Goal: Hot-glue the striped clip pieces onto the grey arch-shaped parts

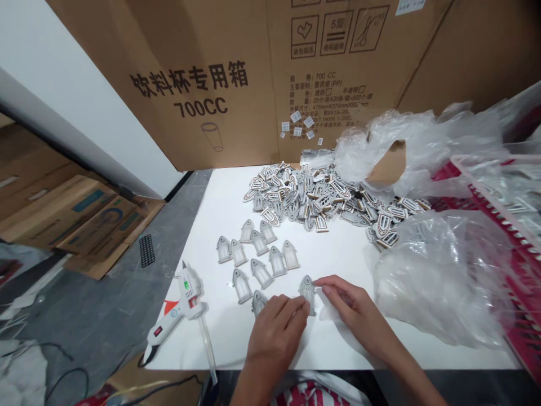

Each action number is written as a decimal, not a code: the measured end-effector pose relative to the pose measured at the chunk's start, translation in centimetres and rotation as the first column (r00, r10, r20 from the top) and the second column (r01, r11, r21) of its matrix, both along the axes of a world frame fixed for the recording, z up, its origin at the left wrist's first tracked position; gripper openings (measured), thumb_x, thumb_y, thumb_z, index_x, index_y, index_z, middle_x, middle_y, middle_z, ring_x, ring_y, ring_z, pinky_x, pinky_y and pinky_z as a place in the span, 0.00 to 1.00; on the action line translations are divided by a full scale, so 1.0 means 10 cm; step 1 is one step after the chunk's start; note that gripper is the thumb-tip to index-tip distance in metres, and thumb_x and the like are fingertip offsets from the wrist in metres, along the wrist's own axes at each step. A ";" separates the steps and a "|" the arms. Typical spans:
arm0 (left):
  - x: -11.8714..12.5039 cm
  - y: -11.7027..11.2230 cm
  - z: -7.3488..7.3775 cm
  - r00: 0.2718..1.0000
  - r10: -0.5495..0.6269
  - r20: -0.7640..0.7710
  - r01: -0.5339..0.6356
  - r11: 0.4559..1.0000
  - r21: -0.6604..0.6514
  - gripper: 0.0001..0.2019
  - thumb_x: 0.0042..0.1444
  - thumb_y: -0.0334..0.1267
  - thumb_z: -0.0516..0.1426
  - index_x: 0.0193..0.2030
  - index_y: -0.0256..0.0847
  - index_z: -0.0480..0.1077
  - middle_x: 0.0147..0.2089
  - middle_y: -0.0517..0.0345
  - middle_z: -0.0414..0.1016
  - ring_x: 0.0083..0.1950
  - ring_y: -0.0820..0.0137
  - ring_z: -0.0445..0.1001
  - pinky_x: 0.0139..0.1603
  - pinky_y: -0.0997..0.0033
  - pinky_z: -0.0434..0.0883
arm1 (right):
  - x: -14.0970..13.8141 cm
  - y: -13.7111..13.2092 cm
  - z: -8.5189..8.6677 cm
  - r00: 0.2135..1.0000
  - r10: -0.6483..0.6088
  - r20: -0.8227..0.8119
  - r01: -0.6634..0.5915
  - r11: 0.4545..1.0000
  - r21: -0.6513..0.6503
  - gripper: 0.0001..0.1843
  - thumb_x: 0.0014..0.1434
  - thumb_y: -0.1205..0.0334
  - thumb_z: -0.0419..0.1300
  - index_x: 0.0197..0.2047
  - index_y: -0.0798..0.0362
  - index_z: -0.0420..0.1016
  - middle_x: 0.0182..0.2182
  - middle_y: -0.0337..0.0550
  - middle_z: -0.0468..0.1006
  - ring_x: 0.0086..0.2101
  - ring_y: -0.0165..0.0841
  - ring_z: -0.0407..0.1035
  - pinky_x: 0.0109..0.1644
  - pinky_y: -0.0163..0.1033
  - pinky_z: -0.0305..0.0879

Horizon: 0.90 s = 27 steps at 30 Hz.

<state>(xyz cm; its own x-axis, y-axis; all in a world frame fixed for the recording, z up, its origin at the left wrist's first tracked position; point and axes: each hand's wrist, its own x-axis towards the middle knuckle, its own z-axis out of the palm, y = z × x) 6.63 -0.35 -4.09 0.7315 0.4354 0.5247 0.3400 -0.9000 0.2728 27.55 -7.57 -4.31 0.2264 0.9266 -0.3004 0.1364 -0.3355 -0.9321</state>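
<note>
Both your hands pinch one small grey arch-shaped plastic piece (307, 291).
Your left hand (274, 332) and right hand (355, 313) grip its edges (white glue gun (180, 316) lies nearby) on the white table (338, 259).

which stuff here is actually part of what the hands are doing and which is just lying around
In use:
left hand and right hand, both on the grey arch piece
laid-out grey pieces
heap of pieces
glue gun, lying untouched beside them

Lying about:
cardboard box
plastic bags
red crate
flattened cartons on the floor
</note>
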 end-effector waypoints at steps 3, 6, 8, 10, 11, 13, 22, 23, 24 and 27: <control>-0.04 -0.02 -0.03 1.000 -0.003 -0.008 0.003 1.000 0.027 0.13 0.72 0.25 0.54 0.59 0.34 0.74 0.52 0.43 0.85 0.45 0.63 0.81 0.47 0.60 0.80 | -0.01 0.00 -0.01 0.998 0.050 0.037 -0.051 0.998 0.022 0.23 0.74 0.41 0.55 0.58 0.46 0.81 0.37 0.39 0.83 0.35 0.36 0.71 0.41 0.39 0.65; -0.03 0.01 -0.03 0.999 -0.022 0.025 0.021 1.000 0.015 0.13 0.72 0.25 0.54 0.59 0.33 0.74 0.52 0.42 0.85 0.46 0.63 0.82 0.47 0.62 0.81 | -0.01 0.01 -0.02 0.994 0.081 0.078 -0.084 0.996 0.038 0.23 0.74 0.42 0.55 0.59 0.46 0.82 0.40 0.41 0.85 0.41 0.40 0.76 0.46 0.41 0.69; -0.01 0.05 -0.04 0.999 -0.038 0.037 0.038 0.999 0.011 0.12 0.73 0.25 0.54 0.57 0.33 0.75 0.51 0.43 0.85 0.46 0.63 0.83 0.47 0.62 0.82 | 0.00 0.01 -0.02 0.992 0.091 0.091 -0.094 0.995 0.033 0.23 0.75 0.42 0.55 0.60 0.45 0.82 0.39 0.41 0.85 0.43 0.42 0.77 0.48 0.42 0.71; 0.01 0.07 -0.04 0.998 -0.048 0.033 0.048 0.999 -0.004 0.11 0.73 0.26 0.54 0.55 0.34 0.76 0.51 0.45 0.86 0.46 0.63 0.83 0.48 0.62 0.82 | 0.00 0.01 -0.02 0.991 0.095 0.092 -0.098 0.995 0.033 0.23 0.75 0.42 0.56 0.60 0.45 0.82 0.40 0.41 0.86 0.46 0.43 0.78 0.50 0.43 0.72; 0.01 0.08 -0.05 0.998 -0.053 0.031 0.053 0.998 -0.014 0.11 0.73 0.25 0.53 0.54 0.35 0.76 0.50 0.46 0.86 0.46 0.63 0.83 0.48 0.62 0.82 | 0.01 0.01 -0.02 0.992 0.093 0.090 -0.097 0.995 0.036 0.23 0.74 0.42 0.56 0.60 0.45 0.82 0.40 0.42 0.86 0.48 0.43 0.78 0.51 0.43 0.72; 0.00 0.09 -0.06 0.997 -0.066 0.027 0.067 0.997 -0.040 0.12 0.73 0.25 0.53 0.54 0.36 0.76 0.50 0.47 0.86 0.46 0.64 0.83 0.49 0.62 0.82 | 0.01 0.01 -0.01 0.992 0.085 0.092 -0.089 0.995 0.035 0.23 0.74 0.42 0.56 0.59 0.45 0.83 0.41 0.42 0.86 0.47 0.43 0.78 0.50 0.42 0.73; 0.00 0.11 0.04 0.992 -0.078 -0.100 0.064 0.989 -0.136 0.12 0.71 0.25 0.54 0.52 0.39 0.75 0.50 0.51 0.83 0.49 0.63 0.79 0.52 0.59 0.78 | 0.00 0.01 -0.03 0.993 0.079 0.093 -0.082 0.996 0.030 0.23 0.75 0.43 0.56 0.60 0.45 0.82 0.46 0.43 0.87 0.48 0.43 0.79 0.53 0.43 0.73; 0.01 0.10 0.06 0.990 -0.075 -0.116 0.059 0.990 -0.129 0.11 0.70 0.25 0.54 0.52 0.39 0.75 0.50 0.51 0.83 0.50 0.62 0.79 0.52 0.57 0.77 | 0.00 0.01 -0.03 0.993 0.079 0.092 -0.083 0.996 0.031 0.23 0.75 0.43 0.56 0.60 0.45 0.82 0.47 0.43 0.87 0.49 0.43 0.79 0.54 0.43 0.73; 0.03 0.09 0.08 0.989 -0.070 -0.134 0.054 0.991 -0.122 0.10 0.70 0.27 0.55 0.52 0.39 0.74 0.50 0.50 0.82 0.50 0.61 0.79 0.53 0.56 0.77 | 0.00 0.01 -0.03 0.993 0.080 0.089 -0.083 0.996 0.035 0.23 0.75 0.43 0.56 0.60 0.45 0.82 0.47 0.43 0.87 0.50 0.43 0.79 0.56 0.44 0.73; 0.06 0.05 0.08 0.985 -0.048 -0.163 0.036 0.996 -0.080 0.08 0.69 0.33 0.59 0.53 0.39 0.74 0.52 0.49 0.81 0.52 0.58 0.78 0.54 0.53 0.76 | 0.00 0.01 -0.02 0.994 0.077 0.074 -0.081 0.995 0.056 0.21 0.75 0.44 0.57 0.60 0.46 0.82 0.52 0.44 0.86 0.53 0.42 0.78 0.60 0.44 0.70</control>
